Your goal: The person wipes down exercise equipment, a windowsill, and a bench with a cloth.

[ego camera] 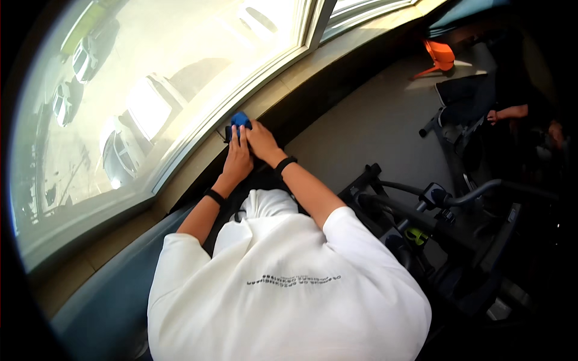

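Close together at the edge of the tiled windowsill [197, 161], both my hands are on a small bundle with a blue, cloth-like part [241, 119] and a dark part [227, 135]. The fingers of my left hand [238, 160] stretch over its near side. My right hand [263, 140] holds it from the right, and its fingertips are partly hidden. The picture does not settle exactly what the bundle is. Each wrist wears a black band.
A large window [135, 104] looks down on parked cars. Dark exercise machines [433, 203] stand to the right, with a seated person's forearm [510, 113] beyond them. An orange chair [439, 56] is at the far right, and a blue-grey surface [122, 280] lies lower left.
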Demonstrator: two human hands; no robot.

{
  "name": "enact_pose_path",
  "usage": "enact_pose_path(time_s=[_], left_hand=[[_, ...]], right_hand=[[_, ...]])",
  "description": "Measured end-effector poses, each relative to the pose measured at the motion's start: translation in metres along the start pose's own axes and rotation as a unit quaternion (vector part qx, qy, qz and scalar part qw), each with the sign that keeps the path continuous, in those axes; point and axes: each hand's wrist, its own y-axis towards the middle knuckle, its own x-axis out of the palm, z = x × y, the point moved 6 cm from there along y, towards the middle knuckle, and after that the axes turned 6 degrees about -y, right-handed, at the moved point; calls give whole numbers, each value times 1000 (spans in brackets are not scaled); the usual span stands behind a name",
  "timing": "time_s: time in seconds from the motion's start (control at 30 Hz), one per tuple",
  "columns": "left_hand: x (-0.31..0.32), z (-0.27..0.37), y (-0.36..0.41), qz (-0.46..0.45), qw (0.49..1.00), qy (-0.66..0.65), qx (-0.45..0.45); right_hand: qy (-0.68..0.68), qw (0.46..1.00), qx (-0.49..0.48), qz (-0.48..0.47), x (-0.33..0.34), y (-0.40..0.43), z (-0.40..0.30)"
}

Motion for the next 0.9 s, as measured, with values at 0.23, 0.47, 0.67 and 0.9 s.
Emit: enact_pose_path(time_s=[0.23,0.47,0.67,0.9], left_hand=[[42,11,97,-56,996,-43,57],[15,-23,102,-130,989,-57,-44],[7,-9,108,-129,987,-34,93],[45,26,181,-104,991,-52,68]], right_hand=[[-151,987,48,-33,-37,34,91],[-84,958,100,-254,-29,55,83],[-30,940,72,-332,-41,68,100],[-127,940,-28,-315,-75,83,164]])
